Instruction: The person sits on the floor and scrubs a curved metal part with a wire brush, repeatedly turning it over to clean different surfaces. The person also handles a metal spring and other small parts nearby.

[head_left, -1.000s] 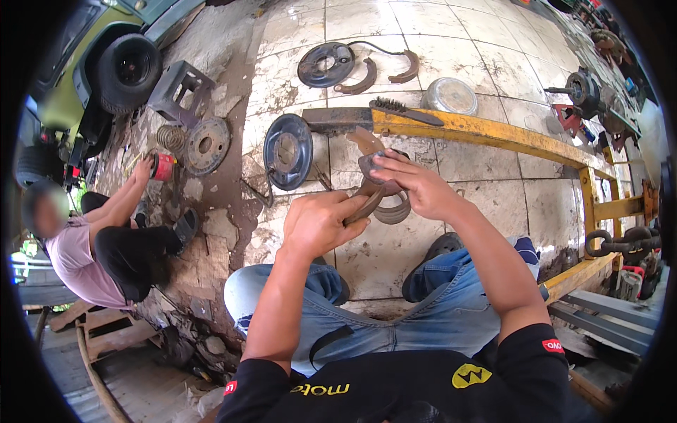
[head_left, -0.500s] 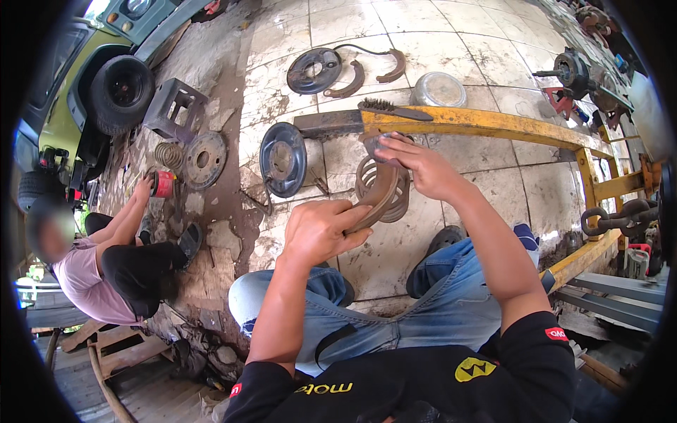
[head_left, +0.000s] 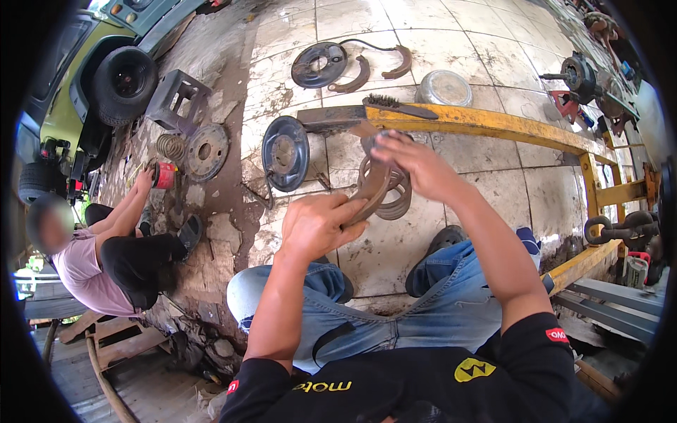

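Observation:
My left hand [head_left: 314, 224] is closed round the near end of a curved brown brake shoe [head_left: 371, 189], thumb underneath and fingers on top. The shoe slants up and away over the floor. At its far end, my right hand [head_left: 415, 163] presses a small dark flat piece against the curved face; motion blur hides what that piece is. Just behind the shoe, a rusty coil spring [head_left: 399, 203] is partly covered by it. Beyond my right hand a wire brush [head_left: 395, 106] rests bristles up on a yellow metal beam [head_left: 493, 124].
Black brake backing plates [head_left: 285, 154] and two more brake shoes [head_left: 356, 76] lie on the tiles. Near them is a round silvery pan [head_left: 444, 89]. At left, a person [head_left: 99, 261] sits holding a red can [head_left: 165, 175], near a plastic crate [head_left: 176, 102]. A chain [head_left: 620, 227] hangs right.
My right hand has shifted slightly left along the shoe's far end and is blurred. My left hand keeps its grip. The view has shifted a little.

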### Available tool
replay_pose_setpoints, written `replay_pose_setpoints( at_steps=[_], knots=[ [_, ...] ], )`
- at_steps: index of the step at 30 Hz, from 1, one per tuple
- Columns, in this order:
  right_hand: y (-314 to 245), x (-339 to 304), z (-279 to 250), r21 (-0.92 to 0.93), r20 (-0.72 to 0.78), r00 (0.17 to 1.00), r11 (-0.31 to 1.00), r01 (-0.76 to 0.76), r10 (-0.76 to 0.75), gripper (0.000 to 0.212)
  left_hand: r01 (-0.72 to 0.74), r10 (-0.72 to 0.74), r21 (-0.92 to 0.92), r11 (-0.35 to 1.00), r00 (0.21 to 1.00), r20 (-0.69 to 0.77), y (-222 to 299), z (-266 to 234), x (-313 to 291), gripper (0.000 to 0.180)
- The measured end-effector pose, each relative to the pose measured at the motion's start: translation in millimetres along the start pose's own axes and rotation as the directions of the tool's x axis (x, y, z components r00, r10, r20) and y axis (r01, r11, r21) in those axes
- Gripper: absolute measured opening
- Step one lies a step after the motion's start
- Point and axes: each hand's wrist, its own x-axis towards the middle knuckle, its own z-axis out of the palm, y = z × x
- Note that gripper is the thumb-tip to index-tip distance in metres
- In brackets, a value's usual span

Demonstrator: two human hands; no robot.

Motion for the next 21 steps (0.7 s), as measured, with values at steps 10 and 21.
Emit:
replay_pose_setpoints(
  at_steps=[10, 21],
  knots=[
    [-25, 2, -32, 0.109, -0.071, 0.988, 0.985, -0.132, 0.141, 0.078, 0.05, -0.05, -0.011, 0.999, 0.999, 0.021, 1, 5, -7, 0.035],
    [16, 7, -32, 0.101, -0.131, 0.966, 0.973, -0.209, 0.221, 0.074, -0.082, 0.082, -0.15, 0.985, 0.997, -0.01, 11, -2, 1, 0.033]
  ],
)
